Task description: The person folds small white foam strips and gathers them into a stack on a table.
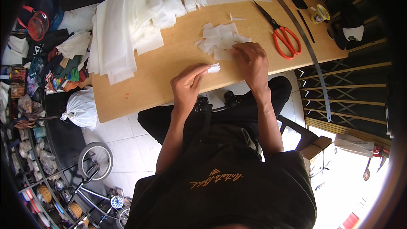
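Near the table's front edge, my left hand [188, 84] pinches a small stack of white fabric pieces [214, 68] between thumb and fingers. My right hand [253, 61] reaches over the table, fingers bent together at the right side of a loose pile of thin white fabric pieces [220, 36]. Its fingertips are on or just above one piece of that pile [224, 54]; whether they grip it I cannot tell. The pile's pieces overlap at odd angles, a little beyond both hands.
Orange-handled scissors [287, 42] and a long metal ruler [306, 38] lie to the right. Long white fabric strips [116, 29] cover the table's left, with more cut pieces [167, 10] beside them. A yellow cup [320, 14] stands at the far right. A white bag [81, 109] sits below left.
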`<state>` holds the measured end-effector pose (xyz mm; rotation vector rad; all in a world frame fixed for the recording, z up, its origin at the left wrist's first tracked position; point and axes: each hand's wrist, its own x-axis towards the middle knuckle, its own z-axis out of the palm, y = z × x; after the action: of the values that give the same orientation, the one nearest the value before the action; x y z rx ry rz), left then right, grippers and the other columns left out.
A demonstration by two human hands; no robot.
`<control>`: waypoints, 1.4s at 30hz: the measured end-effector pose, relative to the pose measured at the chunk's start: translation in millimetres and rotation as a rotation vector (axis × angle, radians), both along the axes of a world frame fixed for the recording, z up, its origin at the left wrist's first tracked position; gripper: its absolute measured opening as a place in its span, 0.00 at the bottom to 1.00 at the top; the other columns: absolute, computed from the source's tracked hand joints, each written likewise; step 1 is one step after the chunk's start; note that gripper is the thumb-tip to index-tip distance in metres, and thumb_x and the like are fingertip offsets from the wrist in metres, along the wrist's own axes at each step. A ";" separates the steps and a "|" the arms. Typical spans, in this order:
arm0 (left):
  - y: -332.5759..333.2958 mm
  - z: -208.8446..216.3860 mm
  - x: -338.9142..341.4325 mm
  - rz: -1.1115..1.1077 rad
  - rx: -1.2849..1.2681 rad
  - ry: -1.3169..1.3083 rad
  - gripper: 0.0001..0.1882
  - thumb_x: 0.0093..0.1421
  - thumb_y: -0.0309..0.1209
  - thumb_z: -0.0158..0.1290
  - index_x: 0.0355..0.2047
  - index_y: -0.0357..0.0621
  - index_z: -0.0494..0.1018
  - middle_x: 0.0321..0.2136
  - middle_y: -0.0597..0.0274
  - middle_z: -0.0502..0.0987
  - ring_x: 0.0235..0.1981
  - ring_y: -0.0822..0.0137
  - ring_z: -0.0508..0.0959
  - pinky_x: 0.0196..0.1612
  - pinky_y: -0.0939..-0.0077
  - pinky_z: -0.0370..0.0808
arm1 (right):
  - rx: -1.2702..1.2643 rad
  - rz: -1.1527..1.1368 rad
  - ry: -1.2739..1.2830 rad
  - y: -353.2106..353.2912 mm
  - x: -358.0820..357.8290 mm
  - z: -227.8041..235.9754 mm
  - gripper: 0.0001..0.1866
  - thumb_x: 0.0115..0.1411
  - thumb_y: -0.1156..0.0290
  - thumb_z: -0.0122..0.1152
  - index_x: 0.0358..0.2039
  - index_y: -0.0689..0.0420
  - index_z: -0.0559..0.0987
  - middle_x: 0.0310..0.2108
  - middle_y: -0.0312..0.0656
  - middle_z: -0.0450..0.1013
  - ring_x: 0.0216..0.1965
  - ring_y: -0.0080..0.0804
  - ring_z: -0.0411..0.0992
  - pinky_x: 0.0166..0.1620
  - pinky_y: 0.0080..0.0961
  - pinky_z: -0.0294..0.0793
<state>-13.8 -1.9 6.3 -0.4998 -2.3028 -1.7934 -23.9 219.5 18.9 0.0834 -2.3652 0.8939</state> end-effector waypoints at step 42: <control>2.5 1.9 0.3 0.050 -0.076 0.153 0.13 0.60 0.13 0.62 0.44 0.35 0.84 0.50 0.52 0.84 0.47 0.61 0.85 0.52 0.68 0.80 | 0.031 0.367 -0.171 -39.5 29.1 20.3 0.13 0.60 0.74 0.70 0.47 0.56 0.86 0.39 0.42 0.82 0.43 0.43 0.78 0.50 0.39 0.74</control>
<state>-13.4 0.6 8.2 -0.5654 -2.2647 -1.5921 5.3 180.0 39.2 0.4839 -2.5706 1.0694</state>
